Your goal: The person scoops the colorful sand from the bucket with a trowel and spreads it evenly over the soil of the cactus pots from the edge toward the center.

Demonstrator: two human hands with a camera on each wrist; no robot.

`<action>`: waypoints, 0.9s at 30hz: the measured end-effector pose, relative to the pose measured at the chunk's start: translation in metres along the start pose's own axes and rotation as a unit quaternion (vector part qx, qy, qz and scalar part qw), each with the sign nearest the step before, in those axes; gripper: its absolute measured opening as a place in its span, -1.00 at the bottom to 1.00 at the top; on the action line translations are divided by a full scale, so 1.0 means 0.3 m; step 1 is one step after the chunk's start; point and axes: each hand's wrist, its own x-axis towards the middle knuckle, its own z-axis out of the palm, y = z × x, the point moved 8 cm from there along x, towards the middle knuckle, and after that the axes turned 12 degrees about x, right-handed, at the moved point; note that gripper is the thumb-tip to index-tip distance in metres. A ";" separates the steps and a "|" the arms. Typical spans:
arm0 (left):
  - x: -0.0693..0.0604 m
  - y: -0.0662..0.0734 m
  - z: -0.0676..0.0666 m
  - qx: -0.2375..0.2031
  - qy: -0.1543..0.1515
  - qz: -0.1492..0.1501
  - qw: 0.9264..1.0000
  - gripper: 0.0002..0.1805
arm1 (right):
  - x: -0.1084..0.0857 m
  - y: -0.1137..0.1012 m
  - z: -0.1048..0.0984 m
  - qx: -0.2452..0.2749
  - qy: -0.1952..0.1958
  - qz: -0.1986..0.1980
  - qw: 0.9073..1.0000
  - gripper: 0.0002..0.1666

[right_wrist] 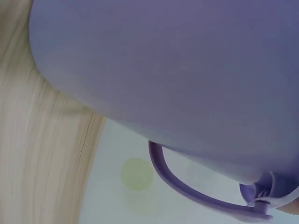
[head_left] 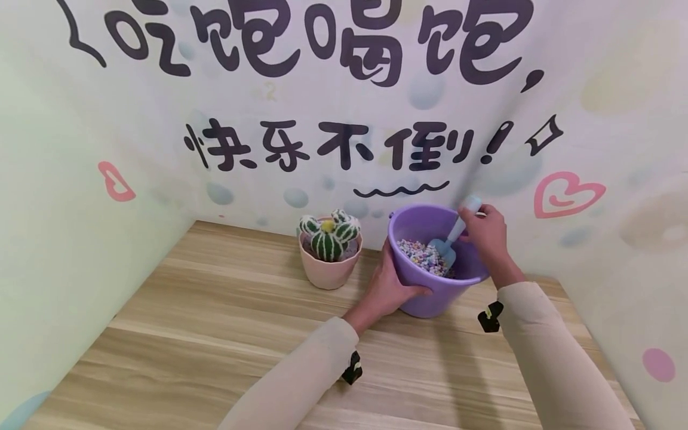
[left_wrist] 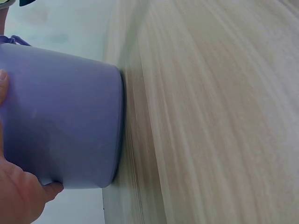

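A purple bucket (head_left: pixel 424 301) stands on the wooden table near the back wall, with small multicoloured pellets (head_left: pixel 416 254) inside. My left hand (head_left: pixel 388 288) grips its left side, the thumb lying across the front wall. In the left wrist view, that hand shows at the lower left against the bucket (left_wrist: pixel 60 116). With my right hand (head_left: pixel 488 236) I hold the upper handle of a light blue toy shovel (head_left: pixel 442 248), over the bucket's right rim. The shovel's blade rests among the pellets. Bucket wall (right_wrist: pixel 163 70) fills most of the right wrist view, which hides the shovel.
Left of the bucket stands a cactus (head_left: pixel 329 242) in a pink pot (head_left: pixel 329 272). A wall sheet (head_left: pixel 333 197) with dark lettering rises behind the table (head_left: pixel 215 322). The bucket's purple carrying handle (right_wrist: pixel 187 190) hangs at its side.
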 end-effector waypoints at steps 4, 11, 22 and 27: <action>-0.003 -0.002 0.005 -0.001 -0.002 -0.002 1.000 0.53 | -0.006 0.002 0.005 -0.039 -0.017 -0.007 0.999 -0.29; 0.005 0.005 0.012 -0.019 -0.009 -0.002 1.000 0.54 | -0.005 0.002 -0.002 -0.059 -0.031 -0.004 0.998 -0.36; 0.004 0.004 0.007 -0.011 -0.010 -0.009 1.000 0.53 | -0.001 0.000 0.034 0.016 -0.093 -0.026 0.995 -0.54; 0.002 0.002 0.008 -0.013 -0.012 -0.014 1.000 0.52 | -0.005 0.001 0.039 0.030 -0.118 -0.031 0.992 -0.51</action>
